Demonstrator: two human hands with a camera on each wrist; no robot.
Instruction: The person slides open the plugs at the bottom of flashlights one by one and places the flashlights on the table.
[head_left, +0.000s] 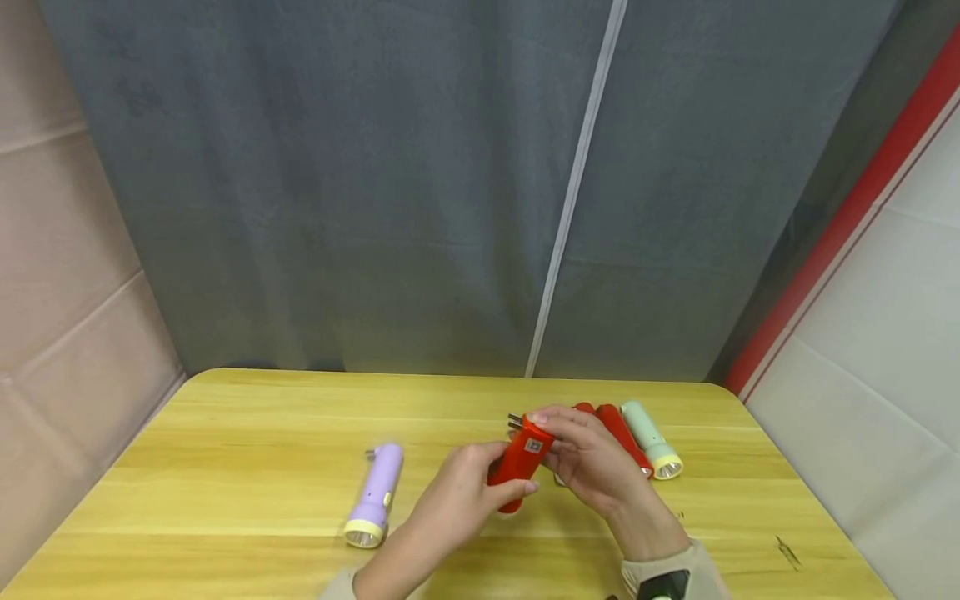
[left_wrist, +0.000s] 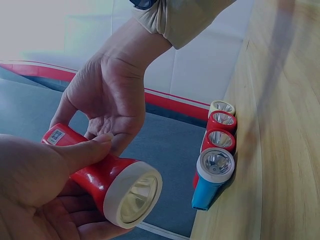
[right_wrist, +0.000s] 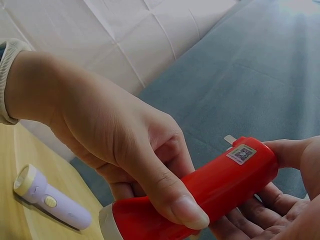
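A red flashlight [head_left: 521, 467] with a white lens ring is held in the air above the table, tilted, its lens end low. My left hand [head_left: 467, 483] grips its body, thumb across the side. At the tail, my right hand [head_left: 592, 457] holds the end with curled fingers, close to two metal plug prongs [head_left: 514, 422] that stick out. A QR sticker [right_wrist: 242, 154] shows near that end. In the left wrist view the lens [left_wrist: 137, 199] looks unlit. A purple flashlight [head_left: 378, 487] with a yellow head lies on the table left of my left hand.
Behind my right hand is a row of flashlights: a green one [head_left: 643, 429], red ones [head_left: 621, 435] and a blue one [left_wrist: 207, 190], largely hidden in the head view. A dark mark [head_left: 787, 552] shows on the wooden table [head_left: 247, 467]. A grey curtain [head_left: 337, 208] hangs behind.
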